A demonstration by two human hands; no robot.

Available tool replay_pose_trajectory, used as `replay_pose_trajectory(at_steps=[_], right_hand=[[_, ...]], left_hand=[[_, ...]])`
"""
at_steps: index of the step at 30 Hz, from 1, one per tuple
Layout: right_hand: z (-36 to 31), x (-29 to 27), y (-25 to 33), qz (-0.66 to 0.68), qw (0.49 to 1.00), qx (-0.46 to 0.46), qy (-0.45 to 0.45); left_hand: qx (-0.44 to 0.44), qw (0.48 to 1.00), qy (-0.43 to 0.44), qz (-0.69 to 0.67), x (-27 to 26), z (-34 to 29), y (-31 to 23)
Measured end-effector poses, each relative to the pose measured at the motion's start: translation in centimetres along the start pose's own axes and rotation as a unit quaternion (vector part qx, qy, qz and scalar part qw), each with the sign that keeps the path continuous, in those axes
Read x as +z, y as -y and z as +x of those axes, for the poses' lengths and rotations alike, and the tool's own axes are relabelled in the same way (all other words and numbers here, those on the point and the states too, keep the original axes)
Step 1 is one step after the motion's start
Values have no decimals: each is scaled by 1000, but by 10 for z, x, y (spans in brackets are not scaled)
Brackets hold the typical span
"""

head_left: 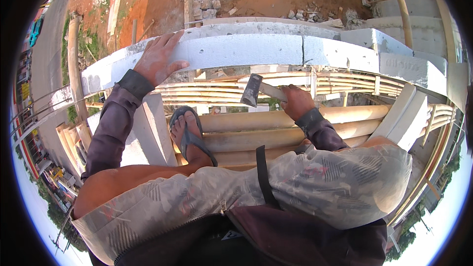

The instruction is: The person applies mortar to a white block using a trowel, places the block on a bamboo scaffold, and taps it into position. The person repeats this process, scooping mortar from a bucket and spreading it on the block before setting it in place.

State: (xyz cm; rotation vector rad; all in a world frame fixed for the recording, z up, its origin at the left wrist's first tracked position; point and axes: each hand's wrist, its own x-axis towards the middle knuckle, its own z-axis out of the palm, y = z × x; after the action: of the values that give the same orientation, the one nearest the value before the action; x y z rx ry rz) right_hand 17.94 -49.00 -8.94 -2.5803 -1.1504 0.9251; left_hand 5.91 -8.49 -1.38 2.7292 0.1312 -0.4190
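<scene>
- Now, the left hand (158,59) is spread on the pale block wall (241,50), thumb apart from the fingers, holding nothing; lean too hard there and, if the blocks aren't firmly bedded, one could shift.
- Over to the right hand (297,102), wrapped tight around the wooden handle of a hatchet-like tool (252,90), its head out in the air between the wall and the bamboo poles (246,123).
- Trouble spot: a slackened grip could send that tool down past the poles, and a wild swing could chip the wall's edge or catch the left hand.
- Footing, too: the sandalled left foot (189,130) is on round poles, which could roll or slide underneath.
- Hard to make out: the right foot, mostly behind the shorts (340,177); the handle's end, lost in the fist; the joints' firmness, impossible to tell.
</scene>
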Motion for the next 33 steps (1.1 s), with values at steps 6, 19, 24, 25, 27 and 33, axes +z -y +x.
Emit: replay_pose_trajectory(at_steps=[6,19,24,25,27,33], right_hand=[[-19,-36,2,71,997,-38,0],[71,-250,89,-147,923,-350,-61],[152,-259,221,-73,965,-246,50],[167,-260,254,-119,967,-208,83],[189,-242,318,-135,958,-226,111],[248,-181,472,-165,911,-315,209]], left_hand=[[-94,995,8,38,-27,-26,68],[-341,934,-54,-91,-14,-175,267],[-378,914,-145,41,-21,-160,133],[-335,919,-203,41,-20,-149,98],[-273,950,-141,-60,-17,-118,39],[-226,971,-68,26,16,-49,20]])
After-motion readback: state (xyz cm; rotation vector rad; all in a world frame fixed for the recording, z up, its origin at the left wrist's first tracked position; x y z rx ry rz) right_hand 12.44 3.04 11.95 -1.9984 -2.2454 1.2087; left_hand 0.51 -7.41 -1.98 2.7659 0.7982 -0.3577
